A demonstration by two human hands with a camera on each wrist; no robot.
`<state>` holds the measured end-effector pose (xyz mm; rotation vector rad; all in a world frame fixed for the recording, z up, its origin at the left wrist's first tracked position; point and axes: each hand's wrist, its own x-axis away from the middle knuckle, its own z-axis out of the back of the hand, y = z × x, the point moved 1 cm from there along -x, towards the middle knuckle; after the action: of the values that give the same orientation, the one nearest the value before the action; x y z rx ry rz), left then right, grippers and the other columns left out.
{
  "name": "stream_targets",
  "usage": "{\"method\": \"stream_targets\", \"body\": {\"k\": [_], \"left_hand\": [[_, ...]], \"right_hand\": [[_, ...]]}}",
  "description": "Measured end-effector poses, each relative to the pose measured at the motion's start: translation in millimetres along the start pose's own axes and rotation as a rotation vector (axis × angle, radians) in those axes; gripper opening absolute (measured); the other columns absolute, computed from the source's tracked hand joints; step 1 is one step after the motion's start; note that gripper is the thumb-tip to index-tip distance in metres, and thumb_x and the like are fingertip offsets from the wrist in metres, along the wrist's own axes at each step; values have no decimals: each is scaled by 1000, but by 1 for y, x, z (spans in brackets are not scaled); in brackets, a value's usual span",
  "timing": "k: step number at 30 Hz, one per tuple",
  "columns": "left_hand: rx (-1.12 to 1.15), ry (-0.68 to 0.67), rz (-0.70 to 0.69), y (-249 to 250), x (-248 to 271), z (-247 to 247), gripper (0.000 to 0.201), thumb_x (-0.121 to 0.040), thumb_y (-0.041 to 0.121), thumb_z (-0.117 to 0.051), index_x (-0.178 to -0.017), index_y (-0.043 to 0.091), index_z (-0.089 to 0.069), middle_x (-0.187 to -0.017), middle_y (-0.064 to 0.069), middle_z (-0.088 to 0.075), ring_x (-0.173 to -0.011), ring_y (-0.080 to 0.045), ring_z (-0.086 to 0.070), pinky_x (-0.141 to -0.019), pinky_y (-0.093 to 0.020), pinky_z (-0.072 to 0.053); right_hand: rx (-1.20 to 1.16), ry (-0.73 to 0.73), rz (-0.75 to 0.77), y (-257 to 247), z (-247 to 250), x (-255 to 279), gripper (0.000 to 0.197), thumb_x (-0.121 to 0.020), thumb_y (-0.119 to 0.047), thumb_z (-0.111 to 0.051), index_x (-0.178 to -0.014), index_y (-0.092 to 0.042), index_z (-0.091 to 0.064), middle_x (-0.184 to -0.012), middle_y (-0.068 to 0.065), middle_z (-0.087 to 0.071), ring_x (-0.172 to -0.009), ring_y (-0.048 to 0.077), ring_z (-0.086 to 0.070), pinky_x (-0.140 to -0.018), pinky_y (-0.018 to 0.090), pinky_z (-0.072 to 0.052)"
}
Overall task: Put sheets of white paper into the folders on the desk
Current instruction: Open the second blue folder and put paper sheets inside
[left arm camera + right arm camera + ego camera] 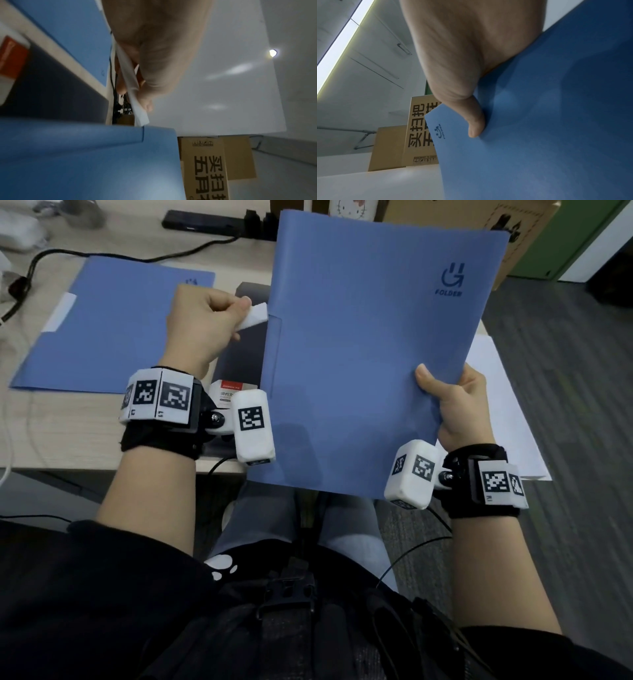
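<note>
**Hands steady a raised blue folder and work its white spine bar**

Right hand [460, 405] grips the lower right edge of the blue folder [370, 354], thumb on the front cover and fingers hidden behind it, holding the folder up off the desk [68, 422] and tilted toward the person. Left hand [202, 326] is curled, pinching a white slide bar [255, 316] right at the folder's left spine edge; the left wrist view shows the bar's tip touching the spine's corner. Whether the bar is going on or coming off cannot be told.

A second blue folder [113, 326] lies flat on the desk to the left, with a white bar along its left edge. Loose sheets of white paper [507, 412] lie on the desk behind the raised folder, at the right.

As a judgement: the folder looks like thin, light plastic, flexible enough to bow if held by one corner only, and its smooth cover may slip under a weak thumb grip. Holding it near the edge while the other hand supports the spine seems best. The bar is stiff and narrow, best pinched near its end. Paper sheets are limp and crease easily, so taking them by an edge, squared together, should help.
</note>
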<state>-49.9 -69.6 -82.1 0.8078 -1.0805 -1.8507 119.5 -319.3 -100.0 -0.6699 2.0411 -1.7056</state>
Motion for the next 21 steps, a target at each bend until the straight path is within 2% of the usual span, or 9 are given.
{"method": "stream_targets", "body": {"k": [2, 6, 8, 10, 12, 14, 16, 18, 21], "left_hand": [[61, 13, 29, 1, 3, -5, 16, -87, 29, -62, -83, 18, -73, -73, 13, -63, -44, 0, -54, -79, -32, -54], [123, 45, 129, -2, 6, -13, 29, -85, 32, -62, -57, 30, -65, -79, 15, -67, -52, -8, -64, -86, -39, -55], [77, 67, 119, 0, 9, -17, 28, -85, 34, -59, -59, 26, -66, -81, 11, -69, -69, -20, -69, -86, -39, -55], [-20, 80, 67, 1, 10, -20, 27, -88, 33, -53, -73, 19, -70, -86, 0, -69, -85, -26, -65, -84, -35, -51], [-63, 42, 31, 1, 12, -24, 25, -90, 27, -47, -79, 15, -66, -79, -4, -58, -75, -22, -48, -72, -29, -40], [31, -9, 43, 2, 15, -28, 26, -90, 20, -43, -65, 17, -48, -64, 5, -42, -65, -12, -32, -63, -26, -29], [155, -16, 74, 3, 18, -30, 37, -91, 13, -42, -57, 20, -29, -48, 10, -26, -55, -7, -21, -55, -23, -20], [253, 5, 101, 6, 24, -31, 43, -92, 9, -42, -56, 22, -21, -42, 10, -17, -48, -7, -16, -48, -19, -15], [354, 34, 138, 9, 31, -32, 47, -94, 10, -43, -56, 23, -21, -41, 12, -15, -47, -8, -15, -48, -18, -15]], "right_hand": [[-12, 10, 5, 2, -1, 0, 17, -87, 5, -58, -100, -5, -63, -87, -5, -75, -84, 14, -71, -75, 25, -55], [-36, 36, 0, 6, -5, 2, 17, -87, 5, -58, -100, -5, -63, -87, -5, -74, -85, 15, -70, -76, 26, -55], [-48, 43, -6, 9, -6, 3, 17, -87, 5, -58, -100, -6, -64, -89, -4, -74, -87, 16, -70, -78, 27, -55], [-61, 51, -16, 10, -7, 3, 17, -87, 4, -58, -100, -6, -64, -90, -3, -74, -88, 17, -69, -79, 28, -55], [-72, 56, -21, 11, -8, 3, 18, -87, 4, -58, -100, -6, -64, -91, -2, -74, -88, 17, -69, -79, 28, -55], [-76, 60, -22, 12, -10, 3, 19, -87, 5, -59, -101, -5, -64, -92, -1, -73, -89, 18, -69, -79, 29, -55], [-79, 68, -20, 11, -12, 3, 19, -87, 5, -59, -101, -5, -64, -93, 0, -73, -89, 19, -69, -79, 30, -56], [-81, 75, -16, 11, -15, 2, 18, -86, 5, -59, -101, -5, -64, -93, 1, -72, -90, 21, -68, -82, 31, -56], [-75, 80, -1, 11, -17, 1, 19, -86, 6, -59, -101, -5, -64, -95, 3, -72, -92, 23, -67, -85, 33, -56]]}}
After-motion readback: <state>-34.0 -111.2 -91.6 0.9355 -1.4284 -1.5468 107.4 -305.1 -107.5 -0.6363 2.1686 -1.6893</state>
